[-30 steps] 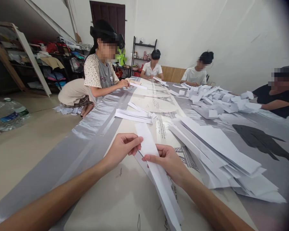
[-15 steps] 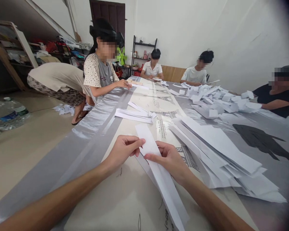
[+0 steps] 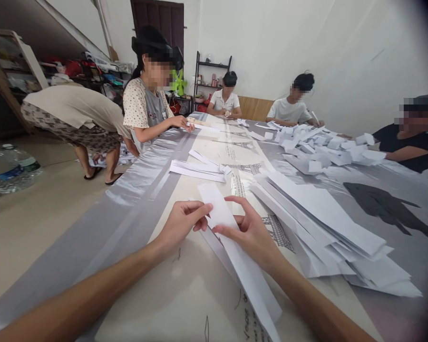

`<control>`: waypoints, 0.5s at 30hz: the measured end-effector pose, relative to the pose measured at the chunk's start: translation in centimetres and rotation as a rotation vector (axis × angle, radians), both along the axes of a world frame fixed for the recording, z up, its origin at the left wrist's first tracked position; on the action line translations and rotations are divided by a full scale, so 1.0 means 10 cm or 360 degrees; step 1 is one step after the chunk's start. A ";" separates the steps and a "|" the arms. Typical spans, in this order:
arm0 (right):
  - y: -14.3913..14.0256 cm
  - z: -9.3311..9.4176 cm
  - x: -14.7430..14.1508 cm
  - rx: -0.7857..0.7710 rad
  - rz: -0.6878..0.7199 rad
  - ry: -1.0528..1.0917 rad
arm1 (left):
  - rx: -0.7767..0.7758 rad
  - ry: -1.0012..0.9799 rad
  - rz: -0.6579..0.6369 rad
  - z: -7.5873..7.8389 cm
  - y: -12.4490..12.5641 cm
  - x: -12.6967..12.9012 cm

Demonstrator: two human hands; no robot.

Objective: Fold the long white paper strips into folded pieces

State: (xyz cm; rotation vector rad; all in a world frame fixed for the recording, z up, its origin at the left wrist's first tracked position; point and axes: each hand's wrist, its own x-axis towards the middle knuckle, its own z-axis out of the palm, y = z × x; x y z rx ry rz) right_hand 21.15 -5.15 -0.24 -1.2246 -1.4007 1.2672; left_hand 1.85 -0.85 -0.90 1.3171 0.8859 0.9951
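Between my hands is a long folded strip of white paper (image 3: 240, 251), slanting from upper left to lower right above the table. My left hand (image 3: 187, 221) pinches its left edge near the far end, thumb on top. On the right edge, my right hand (image 3: 248, 228) has its thumb on the paper and its index finger raised and stretched along the far side; its other fingers are partly hidden behind the strip. A stack of white paper strips (image 3: 328, 228) lies to the right of my right hand. Farther ahead lie several narrow folded strips (image 3: 198, 170).
The long table wears a printed cover (image 3: 146, 289) with tower drawings. A heap of folded white paper pieces (image 3: 321, 142) is at the far right. Several people sit around the table; a person (image 3: 74, 109) bends over papers on the floor at left, near large plastic bottles (image 3: 12, 168).
My right index finger has lifted and straightened away from the paper; my left hand keeps its pinch. At left, the bending person has shifted leftward.
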 end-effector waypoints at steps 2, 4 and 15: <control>-0.01 0.02 0.00 0.0015 0.0002 0.0021 | -0.0035 -0.0142 -0.0085 -0.02 0.01 0.01; -0.01 0.03 0.01 0.0002 -0.0001 0.0050 | -0.0057 -0.0280 -0.0167 -0.04 0.01 0.01; -0.02 -0.01 -0.01 0.0033 0.0045 -0.0016 | 0.0156 0.0039 -0.0102 0.01 -0.04 0.04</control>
